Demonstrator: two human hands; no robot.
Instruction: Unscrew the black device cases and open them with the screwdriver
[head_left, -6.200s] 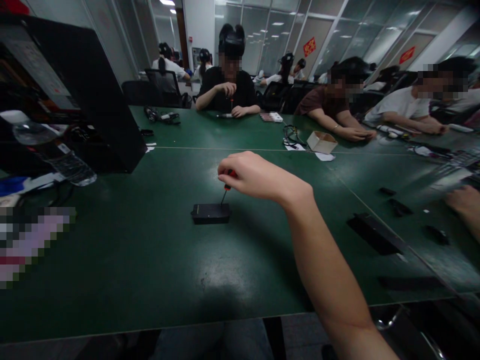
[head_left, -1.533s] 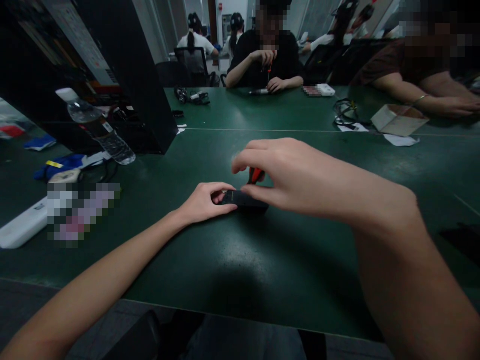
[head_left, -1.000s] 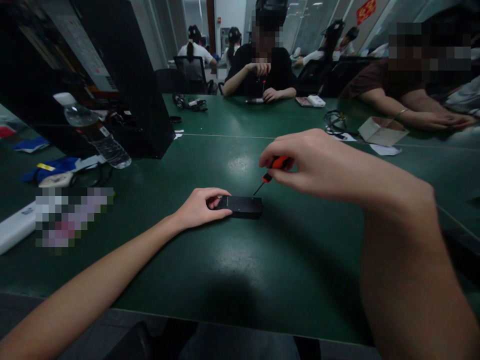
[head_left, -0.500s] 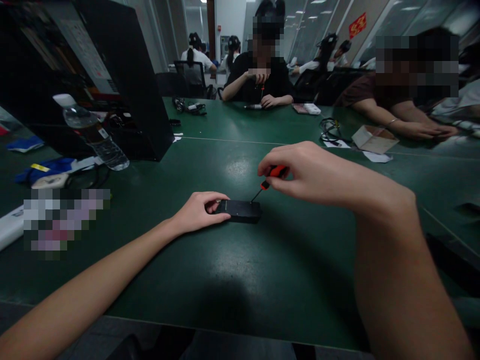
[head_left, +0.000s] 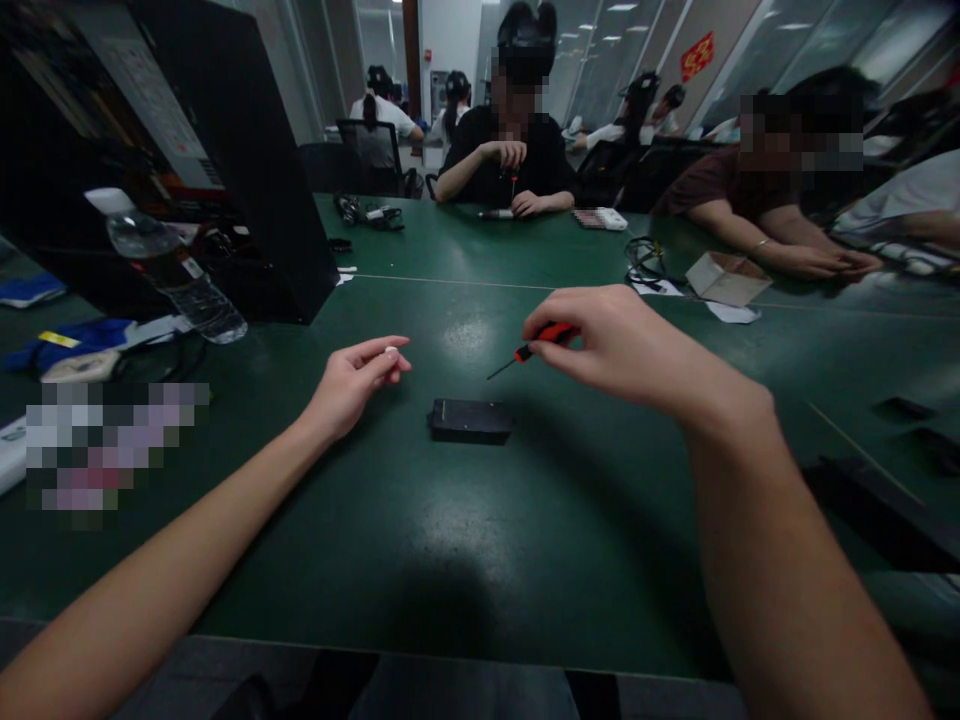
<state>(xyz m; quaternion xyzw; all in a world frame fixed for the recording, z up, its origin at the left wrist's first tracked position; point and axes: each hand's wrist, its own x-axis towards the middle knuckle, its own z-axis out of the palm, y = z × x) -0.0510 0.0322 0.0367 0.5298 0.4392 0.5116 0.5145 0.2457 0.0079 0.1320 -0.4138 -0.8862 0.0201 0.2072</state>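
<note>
Left hand (head_left: 346, 387), half-curled, contents unclear, and right hand (head_left: 611, 335), gripping a screwdriver (head_left: 554, 334), flank the black box (head_left: 471, 422).

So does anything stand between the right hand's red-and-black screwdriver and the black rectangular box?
Nothing visible does: the screwdriver in the right hand has open space before the box; the left hand is aside.

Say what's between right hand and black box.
Head view: the screwdriver shaft juts from the right hand toward the black box; past its tip, only green tabletop shows before the box.
</note>
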